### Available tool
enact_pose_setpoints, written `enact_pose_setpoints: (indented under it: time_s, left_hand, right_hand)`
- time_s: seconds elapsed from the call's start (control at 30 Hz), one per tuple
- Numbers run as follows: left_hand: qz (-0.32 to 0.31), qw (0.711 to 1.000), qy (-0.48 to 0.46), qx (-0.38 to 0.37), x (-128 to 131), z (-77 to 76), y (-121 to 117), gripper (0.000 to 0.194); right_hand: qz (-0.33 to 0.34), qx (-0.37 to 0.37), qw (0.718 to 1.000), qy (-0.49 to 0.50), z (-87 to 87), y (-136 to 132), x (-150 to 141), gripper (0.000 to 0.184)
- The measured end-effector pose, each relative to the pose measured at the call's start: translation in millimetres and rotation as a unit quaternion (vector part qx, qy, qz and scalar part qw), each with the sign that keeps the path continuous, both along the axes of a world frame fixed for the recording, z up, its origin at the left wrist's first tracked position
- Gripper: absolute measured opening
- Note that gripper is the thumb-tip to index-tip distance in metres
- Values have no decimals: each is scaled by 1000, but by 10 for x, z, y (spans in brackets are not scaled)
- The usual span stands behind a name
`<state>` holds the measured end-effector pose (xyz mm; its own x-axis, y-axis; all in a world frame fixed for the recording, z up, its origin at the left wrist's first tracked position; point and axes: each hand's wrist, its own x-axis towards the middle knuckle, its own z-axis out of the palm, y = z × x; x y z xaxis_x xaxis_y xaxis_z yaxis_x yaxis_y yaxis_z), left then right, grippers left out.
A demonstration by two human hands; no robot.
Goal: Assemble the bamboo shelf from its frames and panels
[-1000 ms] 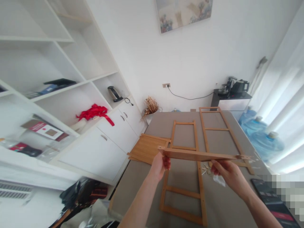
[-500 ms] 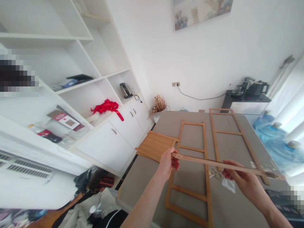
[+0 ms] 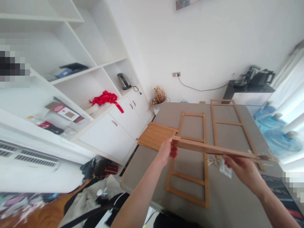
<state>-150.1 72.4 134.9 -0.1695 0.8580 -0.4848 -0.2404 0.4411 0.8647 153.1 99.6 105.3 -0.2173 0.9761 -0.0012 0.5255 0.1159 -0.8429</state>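
Both hands hold a long wooden slat (image 3: 213, 148) level above the grey table (image 3: 228, 196). My left hand (image 3: 167, 151) is closed on the slat's left end. My right hand (image 3: 242, 167) grips it from below near the right end. Under the slat a wooden ladder-like frame (image 3: 192, 152) lies flat on the table. A second frame (image 3: 229, 125) lies beside it to the right. Loose screws (image 3: 213, 162) and a small clear bag (image 3: 225, 168) lie on the table just left of my right hand.
Flat wooden panels (image 3: 155, 139) overhang the table's left edge. White shelves and cabinets (image 3: 95, 104) line the left wall. Water jugs (image 3: 280, 139) stand to the right, a kettle stand (image 3: 251, 88) behind. A dark booklet (image 3: 280, 190) lies at the table's right.
The slat has turned in my hands from thin edge to broader face and risen slightly. My view has tipped a little downward.
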Motion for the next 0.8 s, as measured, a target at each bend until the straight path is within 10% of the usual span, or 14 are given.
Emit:
enact_pose_setpoints:
  time_s: [0.33, 0.8]
  left_hand:
    - [-55, 991, 50, -113, -200, -236, -106, 60]
    - [-51, 994, 25, -93, -242, -437, -128, 53]
  right_hand:
    - [20, -54, 993, -104, -181, -48, -70, 46]
    - [33, -59, 992, -110, -253, -119, -127, 45]
